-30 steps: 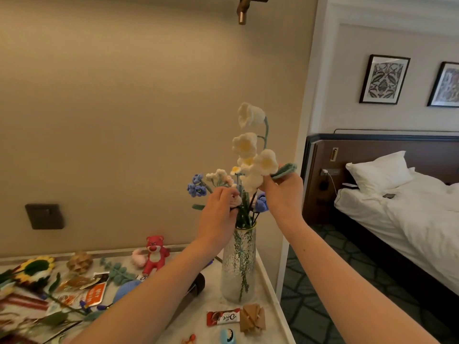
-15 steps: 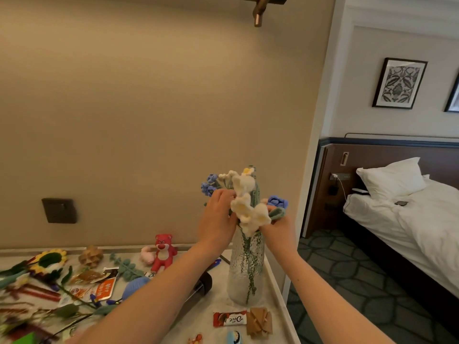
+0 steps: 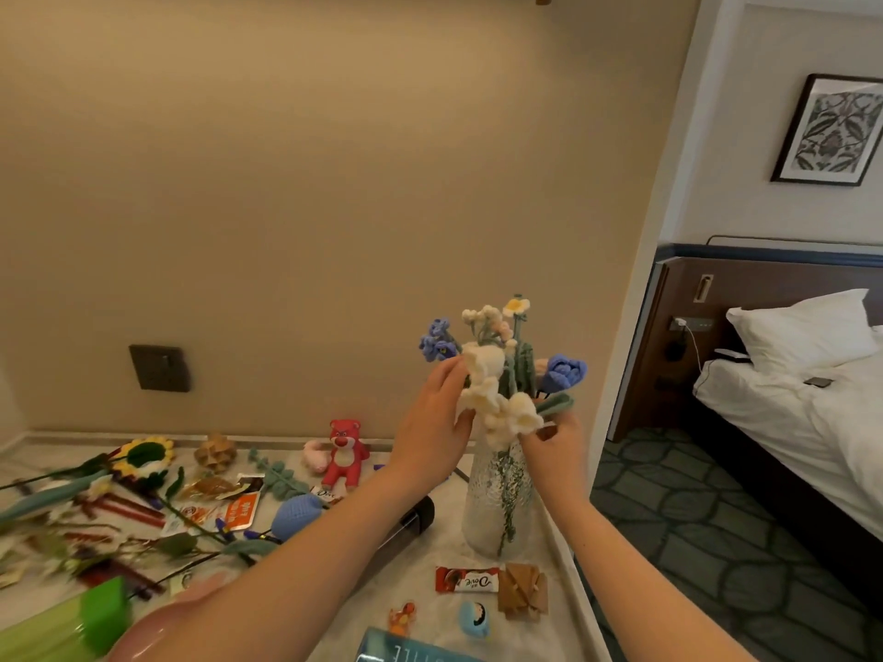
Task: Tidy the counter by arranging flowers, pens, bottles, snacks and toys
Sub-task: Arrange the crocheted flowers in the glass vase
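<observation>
Both hands at the vase (image 3: pixel 497 499), centre-right of frame near the tabletop (image 3: pixel 444 532) edge: left hand (image 3: pixel 432 434) has its grip pinched on the cream crochet flower stem (image 3: pixel 497 403) at the vase mouth, right hand (image 3: pixel 554 441) has its grip closed on that stem's green leaf (image 3: pixel 554 404). Blue flowers (image 3: pixel 564 372) and small buds already stand in the vase. Lower left: sunflower (image 3: pixel 143 456), red bear toy (image 3: pixel 345 453), snack packets and loose stems lie scattered; chocolate bar (image 3: pixel 466 580) sits just below the vase.

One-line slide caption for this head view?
Both hands, left hand and right hand, settle a cream knitted flower stem into the glass vase on a cluttered counter.
</observation>
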A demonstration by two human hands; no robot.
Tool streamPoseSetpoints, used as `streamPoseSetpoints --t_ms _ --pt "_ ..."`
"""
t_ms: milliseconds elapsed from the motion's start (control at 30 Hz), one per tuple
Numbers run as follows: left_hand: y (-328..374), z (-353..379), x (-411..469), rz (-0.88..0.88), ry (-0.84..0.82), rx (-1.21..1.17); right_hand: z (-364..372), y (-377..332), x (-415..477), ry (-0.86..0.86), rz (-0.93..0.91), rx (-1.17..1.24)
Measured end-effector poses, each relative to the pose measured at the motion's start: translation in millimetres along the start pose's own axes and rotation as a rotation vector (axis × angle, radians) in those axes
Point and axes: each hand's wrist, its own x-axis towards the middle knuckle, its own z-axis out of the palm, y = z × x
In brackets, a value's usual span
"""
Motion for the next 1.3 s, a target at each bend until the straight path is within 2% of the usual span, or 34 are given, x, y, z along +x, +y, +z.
streamPoseSetpoints --t_ms 100,167,333,567,700,833,967,1133,1300 --pt "-7 -4 -11 -0.050 -0.017 -0.015 10 16 -17 0.116 0.110 0.026" --pt "-12 -8 -20 -0.102 -0.023 -0.034 20 21 -32 0.126 0.197 0.065" --pt "-41 -19 -46 -0.202 -0.064 -0.052 55 34 -55 -0.139 0.255 0.073" --pt "-94 -63 -90 -0.423 -0.028 0.032 118 27 -73 -0.392 0.268 0.082" --pt "-127 -98 -116 -0.514 -0.026 0.095 167 20 -84 -0.515 0.214 0.046" --pt "-169 -131 -139 -0.650 -0.120 0.190 217 21 -95 -0.690 0.136 -0.139" --pt "-203 -150 -157 -0.716 -0.273 0.302 253 25 -99 -0.796 -0.002 -0.397" --pt "-226 -152 -168 -0.705 -0.494 0.305 275 35 -101 -0.921 -0.035 -0.634" --pt "-240 -150 -172 -0.658 -0.554 0.316 288 42 -103 -0.938 -0.053 -0.766"
